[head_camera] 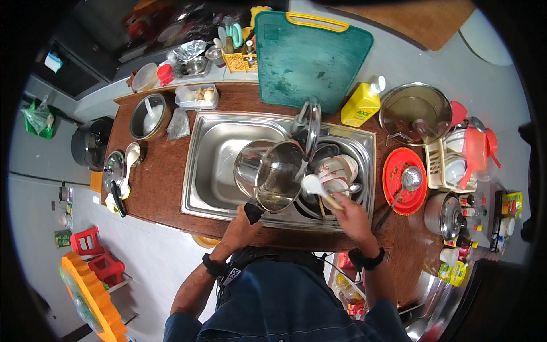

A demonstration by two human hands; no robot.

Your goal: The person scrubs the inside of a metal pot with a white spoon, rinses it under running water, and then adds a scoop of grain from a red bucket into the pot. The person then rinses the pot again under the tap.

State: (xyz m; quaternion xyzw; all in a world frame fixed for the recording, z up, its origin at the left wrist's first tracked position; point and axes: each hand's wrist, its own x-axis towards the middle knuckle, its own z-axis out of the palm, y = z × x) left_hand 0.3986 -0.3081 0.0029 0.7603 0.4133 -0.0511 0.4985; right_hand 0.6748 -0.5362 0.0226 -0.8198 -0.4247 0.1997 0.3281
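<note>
My left hand (242,228) grips the black handle of a steel pot (280,177), which is tipped on its side over the sink's double basin. The pot's mouth faces right, beneath the chrome faucet (314,128). My right hand (354,218) holds a white-headed utensil (314,184) by its pale wooden handle; I cannot tell whether it is a spoon or a brush. Below it, the right basin is filled with patterned bowls (331,169), a metal spoon (354,188) and dark cookware. The left basin (218,171) shows bare steel.
A green cutting board (312,60) leans behind the faucet, beside a yellow detergent bottle (361,104). To the right are a red plate (395,171) bearing a skimmer (411,178), a dish rack (436,166) and a lidded pot (440,216). A bowl (148,116) stands left.
</note>
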